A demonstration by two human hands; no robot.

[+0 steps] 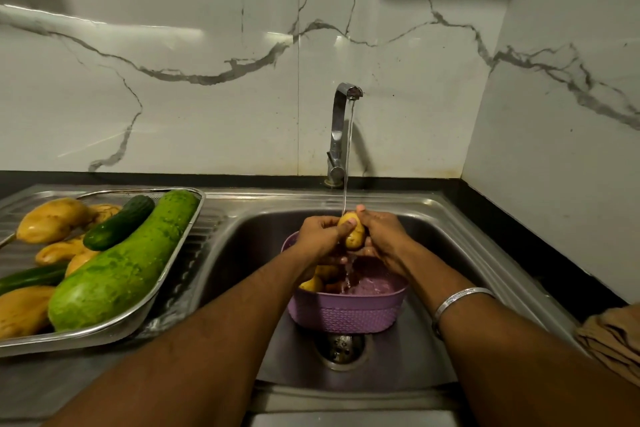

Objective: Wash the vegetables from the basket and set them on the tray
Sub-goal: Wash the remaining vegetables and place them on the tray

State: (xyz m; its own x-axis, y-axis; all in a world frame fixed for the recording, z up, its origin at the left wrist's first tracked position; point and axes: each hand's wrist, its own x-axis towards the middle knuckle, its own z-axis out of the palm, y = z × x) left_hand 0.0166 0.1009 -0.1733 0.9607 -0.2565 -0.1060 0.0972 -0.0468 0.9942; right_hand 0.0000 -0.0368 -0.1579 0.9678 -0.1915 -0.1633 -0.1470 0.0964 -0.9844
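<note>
Both hands hold one yellow potato (pixel 354 236) under the running water, above the purple basket (pixel 346 312) that stands in the sink. My left hand (pixel 320 234) grips its left side and my right hand (pixel 382 234) its right side. A few more potatoes (pixel 317 281) lie in the basket, partly hidden by my left forearm. On the drainboard to the left sits the steel tray (pixel 166 288), holding a large green gourd (pixel 128 260), a dark cucumber (pixel 119 222), a second cucumber (pixel 33 277) and several potatoes (pixel 52 218).
The chrome tap (pixel 341 128) stands behind the sink (pixel 450 239), and its stream falls onto the potato. The drain (pixel 341 347) lies just in front of the basket. A brown cloth (pixel 613 336) rests on the counter at the right edge. Marble walls close off the back and right.
</note>
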